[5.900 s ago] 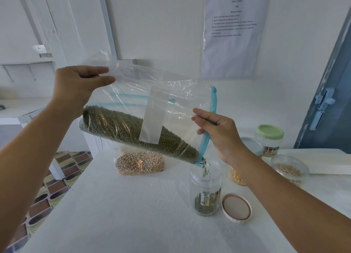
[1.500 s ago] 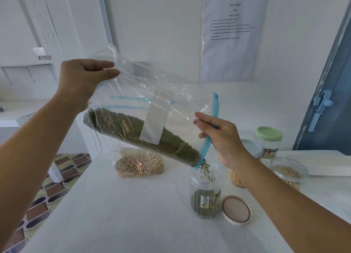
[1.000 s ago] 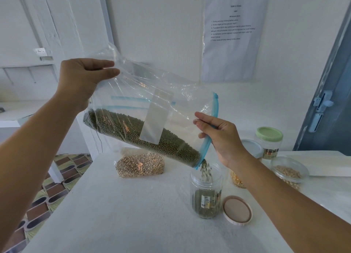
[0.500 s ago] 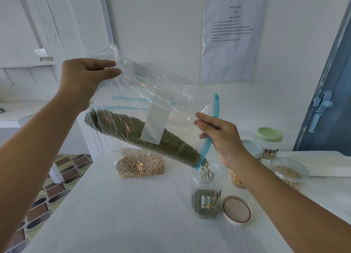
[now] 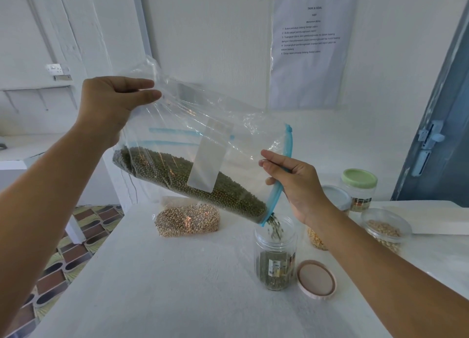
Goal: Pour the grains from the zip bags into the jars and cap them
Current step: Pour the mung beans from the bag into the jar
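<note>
Green beans point(image 5: 203, 185) fill the low side of a clear zip bag point(image 5: 208, 144), held tilted in the air above the desk point(image 5: 177, 287). The left hand point(image 5: 109, 104) pinches the bag's raised bottom corner; the right hand point(image 5: 291, 177) has its grip curled round the blue zip edge. Beans stream from the low corner into an open jar point(image 5: 275, 256) near the desk's right edge, its lid point(image 5: 316, 279) lying just beside it.

A white table point(image 5: 157, 281) is carrying everything. An open jar point(image 5: 275, 256) with green grains in its bottom is standing on it. A pink lid point(image 5: 316, 278) is lying just right of the jar. A bag of tan grains point(image 5: 187, 219) is lying to the jar's left, farther back. Behind the jar to its right, three more jars are standing: a white-lidded one point(image 5: 335, 198), a green-lidded one point(image 5: 359, 188) and a low one point(image 5: 384, 229) holding tan grains.
</note>
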Tool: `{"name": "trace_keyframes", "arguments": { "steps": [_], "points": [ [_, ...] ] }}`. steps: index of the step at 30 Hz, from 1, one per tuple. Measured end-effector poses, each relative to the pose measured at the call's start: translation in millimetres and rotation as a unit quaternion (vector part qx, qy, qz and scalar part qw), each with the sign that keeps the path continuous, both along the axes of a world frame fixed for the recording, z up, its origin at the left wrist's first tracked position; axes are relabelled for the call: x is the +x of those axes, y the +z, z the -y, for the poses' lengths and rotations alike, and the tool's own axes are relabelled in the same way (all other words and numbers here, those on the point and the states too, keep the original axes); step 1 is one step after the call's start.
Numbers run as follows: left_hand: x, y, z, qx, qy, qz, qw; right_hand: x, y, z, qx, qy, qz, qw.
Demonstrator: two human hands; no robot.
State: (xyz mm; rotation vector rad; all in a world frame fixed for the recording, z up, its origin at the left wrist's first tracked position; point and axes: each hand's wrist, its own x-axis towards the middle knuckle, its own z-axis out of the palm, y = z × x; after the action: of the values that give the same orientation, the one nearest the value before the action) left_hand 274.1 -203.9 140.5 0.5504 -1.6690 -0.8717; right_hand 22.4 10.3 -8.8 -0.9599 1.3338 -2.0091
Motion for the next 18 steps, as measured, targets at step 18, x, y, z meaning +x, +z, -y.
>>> {"name": "trace_keyframes", "arguments": {
  "steps": [18],
  "points": [
    [-0.6,3.6,-5.2,-0.005,0.005,0.001,1.0,3.4,5.0,-4.7,-0.006,0.002,0.004,1.0]
  ]
}}
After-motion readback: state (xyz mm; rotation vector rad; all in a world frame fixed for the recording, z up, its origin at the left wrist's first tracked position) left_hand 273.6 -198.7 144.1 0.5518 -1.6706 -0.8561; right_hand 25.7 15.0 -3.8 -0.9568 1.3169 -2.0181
